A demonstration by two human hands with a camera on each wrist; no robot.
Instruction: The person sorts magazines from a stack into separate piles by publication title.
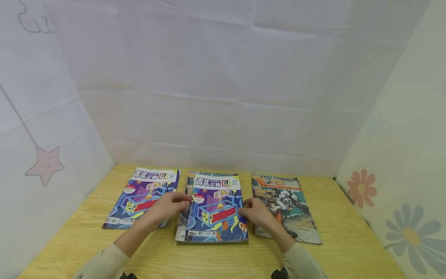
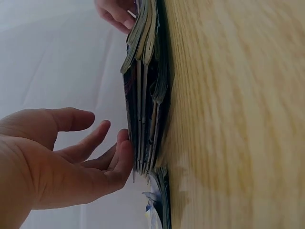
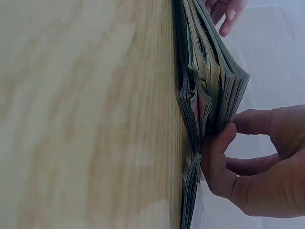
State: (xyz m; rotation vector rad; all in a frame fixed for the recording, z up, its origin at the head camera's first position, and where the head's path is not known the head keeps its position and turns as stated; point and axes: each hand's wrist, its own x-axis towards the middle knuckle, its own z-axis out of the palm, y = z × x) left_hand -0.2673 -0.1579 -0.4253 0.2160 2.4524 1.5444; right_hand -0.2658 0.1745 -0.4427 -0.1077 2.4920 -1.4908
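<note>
In the head view, a purple-and-blue magazine [image 1: 216,211] lies on top of a small pile in the middle, with a greyer magazine [image 1: 182,228] showing beneath its left edge. My left hand [image 1: 171,206] is at the pile's left side; the left wrist view shows its fingers [image 2: 125,152] loosely bent against the edge, the thumb held away. On the opposite side my right hand [image 1: 257,213] has bent fingers at the top magazine's right edge. In the right wrist view the thumb and a finger [image 3: 220,164] pinch the pile's side. Page edges fan apart there.
Another purple magazine [image 1: 139,195] lies at the left, partly behind my left forearm. A darker comic-style magazine [image 1: 287,205] lies at the right, partly under my right hand. The wooden table [image 1: 348,232] meets white cloth walls [image 1: 223,97] at the back and sides.
</note>
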